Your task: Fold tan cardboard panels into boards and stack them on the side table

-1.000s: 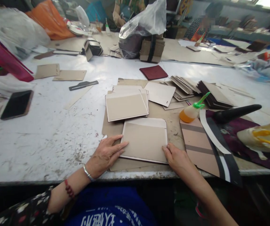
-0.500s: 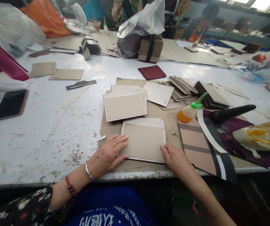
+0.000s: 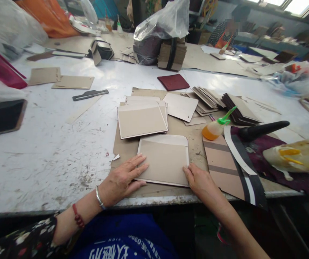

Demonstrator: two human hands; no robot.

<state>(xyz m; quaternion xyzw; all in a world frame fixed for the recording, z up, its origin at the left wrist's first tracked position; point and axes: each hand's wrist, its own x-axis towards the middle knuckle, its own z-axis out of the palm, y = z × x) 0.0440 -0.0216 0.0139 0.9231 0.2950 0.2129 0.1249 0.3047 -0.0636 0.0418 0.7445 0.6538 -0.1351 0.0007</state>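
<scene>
A beige card with a white border [image 3: 165, 159] lies flat at the table's near edge on a brown cardboard sheet [image 3: 126, 145]. My left hand [image 3: 122, 178] rests flat on the card's left side, fingers stretched out. My right hand [image 3: 200, 181] presses its fingertips on the card's lower right corner, fingers together and bent. Behind the card lies a stack of similar bordered cards [image 3: 142, 118]. An orange glue bottle with a green nozzle [image 3: 216, 128] lies to the right of it.
Fanned piles of card pieces [image 3: 226, 102] and a dark red cover [image 3: 173, 82] lie further back. A black horn-shaped tool [image 3: 262, 130] and striped boards [image 3: 230, 165] sit to the right. A phone [image 3: 5, 117] and metal strip [image 3: 90, 94] lie to the left. Other people work at the far side.
Both hands stay on the card with only slight finger shifts. The view has drifted a little to the right.
</scene>
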